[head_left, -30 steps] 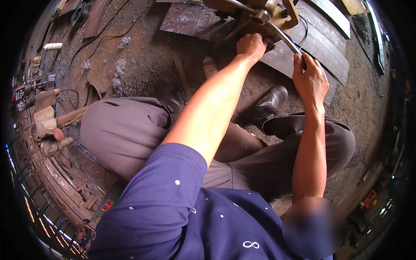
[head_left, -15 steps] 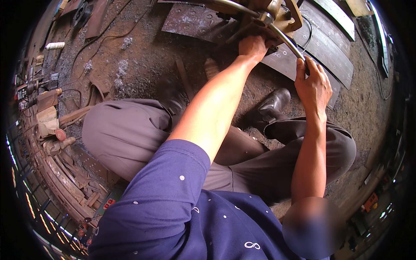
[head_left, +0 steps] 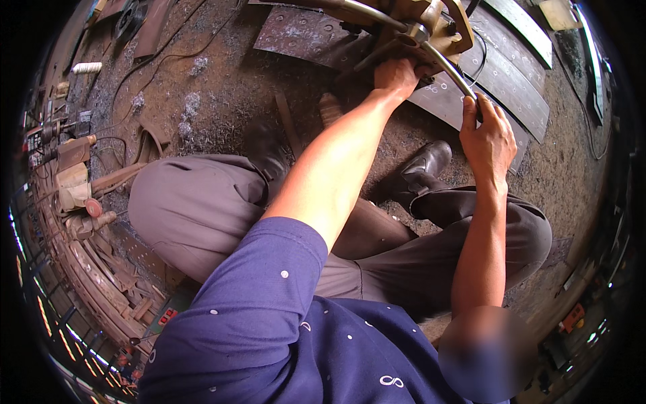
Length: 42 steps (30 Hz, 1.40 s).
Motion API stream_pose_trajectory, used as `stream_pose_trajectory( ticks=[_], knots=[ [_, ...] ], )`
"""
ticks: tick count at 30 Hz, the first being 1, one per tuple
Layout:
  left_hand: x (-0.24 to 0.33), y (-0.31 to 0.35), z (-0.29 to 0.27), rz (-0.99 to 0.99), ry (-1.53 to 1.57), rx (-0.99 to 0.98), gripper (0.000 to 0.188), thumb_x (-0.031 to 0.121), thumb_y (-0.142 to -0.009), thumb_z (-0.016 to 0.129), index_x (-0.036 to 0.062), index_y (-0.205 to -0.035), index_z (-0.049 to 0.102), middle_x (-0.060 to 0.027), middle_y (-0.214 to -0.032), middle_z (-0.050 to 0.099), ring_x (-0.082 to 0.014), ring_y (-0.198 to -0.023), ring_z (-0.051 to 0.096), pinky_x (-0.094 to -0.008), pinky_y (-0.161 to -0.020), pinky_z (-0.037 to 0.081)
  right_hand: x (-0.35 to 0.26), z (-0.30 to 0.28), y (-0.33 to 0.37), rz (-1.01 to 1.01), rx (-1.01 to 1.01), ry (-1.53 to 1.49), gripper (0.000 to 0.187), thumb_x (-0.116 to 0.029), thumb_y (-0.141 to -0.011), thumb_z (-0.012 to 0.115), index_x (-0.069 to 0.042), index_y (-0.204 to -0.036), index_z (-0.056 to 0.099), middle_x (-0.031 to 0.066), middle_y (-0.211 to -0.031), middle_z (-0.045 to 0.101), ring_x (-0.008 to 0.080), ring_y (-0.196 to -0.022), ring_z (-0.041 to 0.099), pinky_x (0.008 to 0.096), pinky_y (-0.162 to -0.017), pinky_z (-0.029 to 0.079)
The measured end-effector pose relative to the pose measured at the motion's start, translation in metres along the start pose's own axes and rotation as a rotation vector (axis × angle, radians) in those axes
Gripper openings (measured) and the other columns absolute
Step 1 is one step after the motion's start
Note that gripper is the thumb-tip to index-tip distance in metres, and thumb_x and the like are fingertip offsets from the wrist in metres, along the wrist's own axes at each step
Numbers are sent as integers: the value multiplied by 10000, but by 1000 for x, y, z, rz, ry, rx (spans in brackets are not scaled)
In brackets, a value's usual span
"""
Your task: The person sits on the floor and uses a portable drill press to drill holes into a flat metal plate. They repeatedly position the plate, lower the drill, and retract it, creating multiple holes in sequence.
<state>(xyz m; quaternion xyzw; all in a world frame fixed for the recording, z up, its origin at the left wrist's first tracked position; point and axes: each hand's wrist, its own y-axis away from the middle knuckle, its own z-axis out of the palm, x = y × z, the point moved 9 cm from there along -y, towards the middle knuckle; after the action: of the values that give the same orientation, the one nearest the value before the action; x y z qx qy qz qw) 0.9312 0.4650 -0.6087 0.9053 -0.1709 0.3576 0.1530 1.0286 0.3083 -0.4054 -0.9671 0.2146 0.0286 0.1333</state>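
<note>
My right hand (head_left: 489, 140) is wrapped round the end of a metal lever (head_left: 449, 69) that runs from the hub of a yellowish machine (head_left: 464, 30), which looks like a drill press. Low on the machine's near side, beneath that hub, is my left hand (head_left: 396, 77). Its fingers look curled, but the machine partly hides them and what they grip. Another arm of the lever (head_left: 367, 10) slants up to the left. Under and beside the machine lie flat steel plates (head_left: 441, 96) with small circles marked on them. The top of the machine is cut off by the view.
My bent legs and dark boots (head_left: 427, 165) are close below the machine. Metal shavings (head_left: 192, 104) litter the dirt floor. Cables (head_left: 114, 101) snake along the left, near a white spool (head_left: 87, 68). Tools and scrap wood (head_left: 94, 269) crowd the left edge. More plates (head_left: 521, 30) lie far right.
Very little differs. The lever's end and my right hand sit slightly lower, while the whole view has shifted a touch. My left hand stays at the same spot on the machine.
</note>
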Motion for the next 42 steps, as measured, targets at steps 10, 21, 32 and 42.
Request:
stream_pose_trajectory(
  ticks=[10,21,32,42],
  knots=[
    [-20,35,-19,-92,108,-21,482,516,-899,706,88,-1108,777,-178,-1024,772,-357,-978,740,-454,-874,573,-6,-9,-4,9,-46,11,346,-426,-990,636,-142,-1143,762,107,-976,729,336,-945,718,453,-832,558],
    [-94,41,-329,-207,760,554,583,524,-979,621,13,-1252,688,-100,-1055,745,-207,-919,702,-378,-863,563,-49,-57,-3,-143,364,-44,270,-369,-966,672,-125,-1035,765,100,-990,752,312,-939,717,472,-835,515],
    [74,41,-354,70,-378,263,533,461,-1011,555,-52,-1119,650,-304,-1141,699,-449,-1139,654,-525,-997,494,-140,256,122,167,-859,-249,739,-603,-886,655,38,-1248,591,255,-1230,667,423,-1189,642,513,-992,532],
    [74,44,-353,143,-413,372,393,326,-980,614,-43,-1109,661,-310,-1060,706,-475,-1050,674,-533,-938,530,-170,304,156,447,-831,-229,796,-552,-809,793,-51,-1347,487,167,-1338,575,372,-1277,551,552,-1022,441]
  ],
)
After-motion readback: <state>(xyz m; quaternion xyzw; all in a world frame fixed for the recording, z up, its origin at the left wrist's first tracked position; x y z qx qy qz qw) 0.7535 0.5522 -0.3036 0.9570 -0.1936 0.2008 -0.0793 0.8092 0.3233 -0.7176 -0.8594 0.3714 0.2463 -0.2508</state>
